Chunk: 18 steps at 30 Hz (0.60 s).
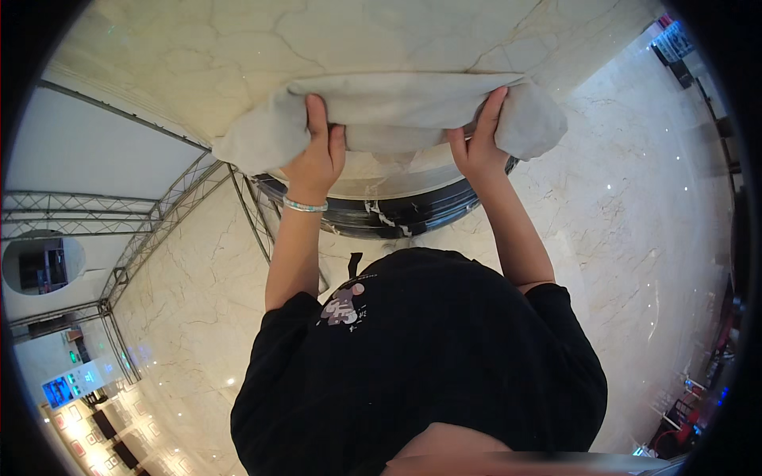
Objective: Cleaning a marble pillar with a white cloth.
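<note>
A light grey cloth [393, 107] is stretched sideways before a pale marble surface [381, 35], which looks like a column or wall. My left hand [318, 149] grips the cloth on the left, thumb on top, with a beaded bracelet at the wrist. On the right, my right hand [481, 143] holds it in the same way. Both loose ends of the cloth hang outward past the hands. Below the cloth curves a black marble base [387, 217] with white veins. The fingers behind the cloth are hidden.
Polished, veined marble floor [613, 250] spreads around me. At the left stands a metal truss frame [137, 238] with white panels [107, 137]. A lit screen [59, 390] shows at lower left. Dark and red equipment [681, 422] lies at the far lower right.
</note>
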Motion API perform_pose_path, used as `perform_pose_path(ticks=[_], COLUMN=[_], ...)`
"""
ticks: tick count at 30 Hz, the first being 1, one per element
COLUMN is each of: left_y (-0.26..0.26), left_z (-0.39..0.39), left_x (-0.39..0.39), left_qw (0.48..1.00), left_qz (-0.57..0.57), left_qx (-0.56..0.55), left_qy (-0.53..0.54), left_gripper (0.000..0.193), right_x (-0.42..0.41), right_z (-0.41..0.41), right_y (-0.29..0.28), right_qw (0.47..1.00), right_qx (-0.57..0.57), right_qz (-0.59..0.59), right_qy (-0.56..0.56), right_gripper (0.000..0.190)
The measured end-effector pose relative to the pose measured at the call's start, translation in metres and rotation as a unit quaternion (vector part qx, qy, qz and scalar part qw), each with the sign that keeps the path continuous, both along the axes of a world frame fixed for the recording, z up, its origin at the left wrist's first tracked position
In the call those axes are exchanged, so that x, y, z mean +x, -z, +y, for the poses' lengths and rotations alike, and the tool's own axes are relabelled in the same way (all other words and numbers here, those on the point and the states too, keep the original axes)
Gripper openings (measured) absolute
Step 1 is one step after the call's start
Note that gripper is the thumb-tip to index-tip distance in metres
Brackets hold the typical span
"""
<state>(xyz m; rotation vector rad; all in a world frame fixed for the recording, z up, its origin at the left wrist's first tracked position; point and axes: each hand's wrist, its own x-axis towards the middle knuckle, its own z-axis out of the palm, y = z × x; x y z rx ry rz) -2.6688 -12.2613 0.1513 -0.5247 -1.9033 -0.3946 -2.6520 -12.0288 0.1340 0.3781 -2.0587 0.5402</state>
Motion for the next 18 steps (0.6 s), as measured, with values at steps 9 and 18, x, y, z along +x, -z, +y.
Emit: perform_pose_path(ticks=[9, 18], left_y=[0.085, -0.025], left_z=[-0.012, -0.008], left_x=[0.041, 0.005], left_qw=[0.980, 0.999], left_qz=[-0.181, 0.040], left_qx=[-0.079, -0.032], left_qy=[-0.010, -0.004], left_gripper=[0.052, 0.053], right_x=[0.044, 0.008], right_z=[-0.010, -0.005], right_y=[0.082, -0.039], right_qw=[0.993, 0.999], right_qx=[-0.016, 0.034], right_qz=[-0.115, 0.000], right_qy=[0.023, 0.020], right_gripper=[0.070, 0.074])
